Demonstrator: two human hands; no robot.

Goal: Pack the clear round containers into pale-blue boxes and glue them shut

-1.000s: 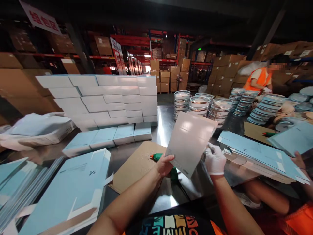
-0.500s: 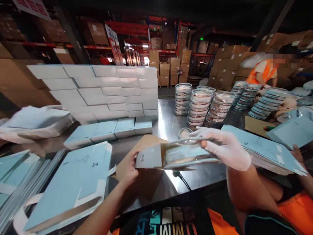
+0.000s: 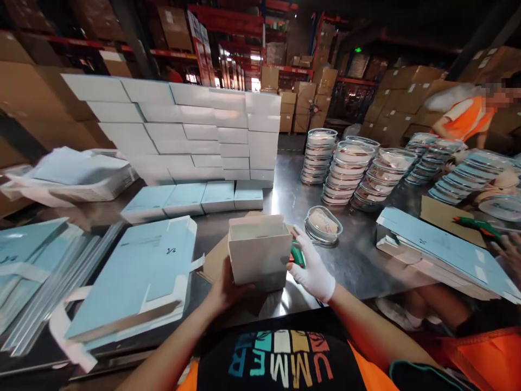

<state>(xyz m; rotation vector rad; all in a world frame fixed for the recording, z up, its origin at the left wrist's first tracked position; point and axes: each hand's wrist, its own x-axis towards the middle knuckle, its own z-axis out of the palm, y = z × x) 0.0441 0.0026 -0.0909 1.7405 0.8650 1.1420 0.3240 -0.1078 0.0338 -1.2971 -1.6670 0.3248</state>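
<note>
My left hand (image 3: 228,285) is bare and closed around the lower left of a white cardboard box (image 3: 260,252). The box stands upright in front of me, its top flap (image 3: 256,225) raised. What is inside cannot be seen. My right hand (image 3: 315,271), in a white glove, holds the box's right side, thumb at the front edge and fingers farther back. Between that hand and the box shows part of a green glue gun (image 3: 298,254). Just beyond, clear-lidded oval containers (image 3: 323,225) lie in a low pile on the metal table.
Light-blue flat cartons (image 3: 138,271) lie at left beside clear plastic strips (image 3: 61,293). A wall of white boxes (image 3: 195,130) rises behind. Stacked clear containers (image 3: 348,168) stand back right. More blue cartons (image 3: 443,244) and a co-worker's hand (image 3: 508,250) are at right.
The box has turned from lying sideways to upright. The clear container my right hand held is out of sight, and that hand has moved left onto the box. My view has shifted.
</note>
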